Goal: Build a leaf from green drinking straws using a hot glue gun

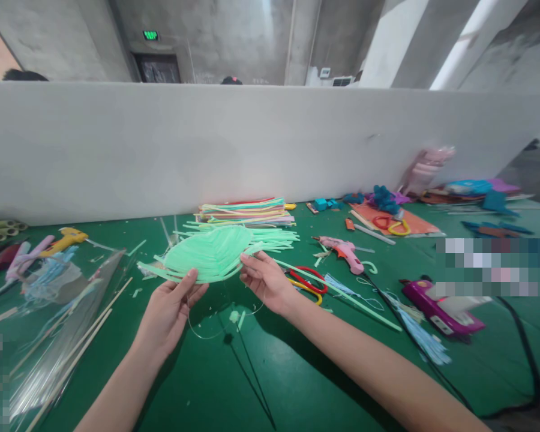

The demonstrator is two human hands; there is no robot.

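Note:
My left hand (pixel 171 306) and my right hand (pixel 265 279) both grip the near edge of a flat bundle of light green foam strips (pixel 209 255), held just above the green table (pixel 270 372). The strips fan out to the left and right. A thin clear loop of thread (pixel 207 333) hangs below my hands. Behind the bundle lies a stack of multicoloured foam sheets (pixel 247 211).
Red and yellow scissors (pixel 308 282) lie right of my right hand. A pink glue gun (pixel 344 252), a purple glue gun (pixel 436 306) with black cord, and blue tassels (pixel 425 339) sit further right. Clear plastic wrap and wooden sticks (pixel 67 336) lie left. A grey wall bounds the table's back.

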